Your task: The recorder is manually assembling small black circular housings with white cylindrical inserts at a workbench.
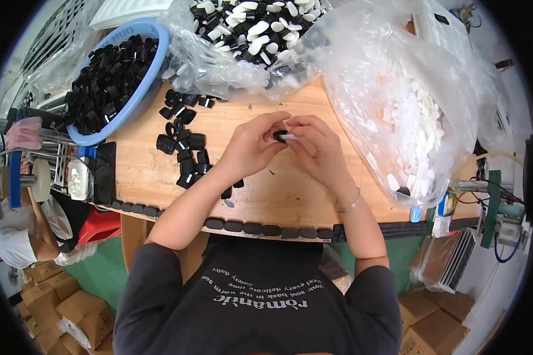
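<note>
Over the middle of the wooden table (290,201), my left hand (251,145) and my right hand (314,148) meet fingertip to fingertip. Between them sit a small black ring-shaped cap (280,134) and a small white oval piece (289,137). The left fingers pinch the black cap; the right fingers press the white piece against it. Most of both parts is hidden by my fingers. Left of my left hand lies a loose heap of black caps (183,148).
A blue basin (137,99) full of black caps stands at the far left. One clear bag (243,35) behind holds black-and-white assembled pieces. Another clear bag (408,112) on the right holds white oval pieces. Cardboard boxes (59,302) and another person (18,236) are at lower left.
</note>
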Demonstrator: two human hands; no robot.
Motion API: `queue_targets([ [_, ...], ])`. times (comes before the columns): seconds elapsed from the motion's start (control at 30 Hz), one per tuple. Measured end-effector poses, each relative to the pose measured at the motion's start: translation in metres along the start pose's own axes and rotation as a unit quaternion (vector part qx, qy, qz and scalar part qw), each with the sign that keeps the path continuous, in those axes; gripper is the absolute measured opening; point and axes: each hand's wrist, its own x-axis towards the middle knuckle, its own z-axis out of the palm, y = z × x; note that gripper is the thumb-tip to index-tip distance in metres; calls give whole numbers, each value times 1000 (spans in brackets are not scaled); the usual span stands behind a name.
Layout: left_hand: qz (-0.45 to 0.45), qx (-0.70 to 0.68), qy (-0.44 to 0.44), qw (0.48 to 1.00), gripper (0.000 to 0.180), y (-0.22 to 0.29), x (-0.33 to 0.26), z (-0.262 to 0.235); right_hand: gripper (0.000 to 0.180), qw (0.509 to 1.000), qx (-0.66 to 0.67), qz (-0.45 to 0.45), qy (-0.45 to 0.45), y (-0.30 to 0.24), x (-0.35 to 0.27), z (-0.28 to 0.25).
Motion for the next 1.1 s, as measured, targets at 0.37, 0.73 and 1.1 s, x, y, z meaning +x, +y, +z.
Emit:
queue_targets([
  [0.37, 12, -183, 103, 978, 28, -17, 5, 12, 18, 923, 325, 202, 43, 9, -7, 3],
  [0.73, -26, -225, 87, 970, 12, -9, 1, 10, 21, 917, 356, 176, 26, 7, -7, 12],
  [1.1, 29, -68, 60, 995, 9, -8, 0, 13, 21, 906, 388, 166, 16, 7, -10, 18],
])
